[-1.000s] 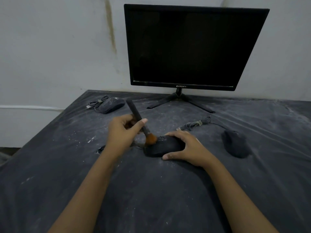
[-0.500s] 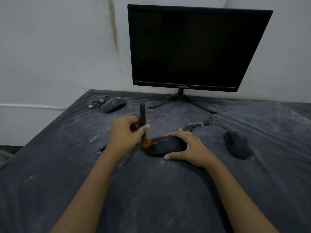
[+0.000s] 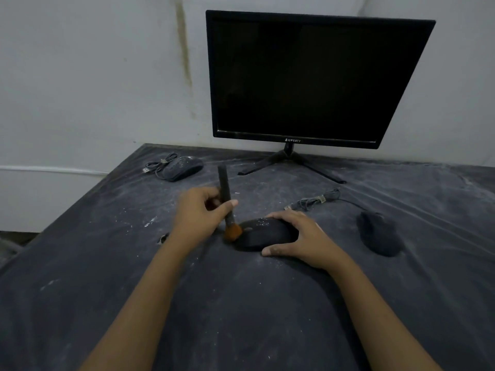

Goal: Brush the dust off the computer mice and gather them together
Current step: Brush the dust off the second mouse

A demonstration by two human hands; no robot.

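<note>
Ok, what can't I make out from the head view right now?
Head view only.
Middle mouse: right end covered by the right hand.
Brush: mid-handle hidden in the left hand; bristles blurred.
Right mouse: too dark to judge dust.
Small object beside the left wrist: too small to identify.

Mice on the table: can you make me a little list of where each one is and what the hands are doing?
left hand: holds the brush, bristles at the middle mouse's left end
right hand: grips the middle mouse on the table
far mouse: back left, dusty, cable bundled beside it
right mouse: apart on the right, untouched
monitor: at the back, screen dark
</note>
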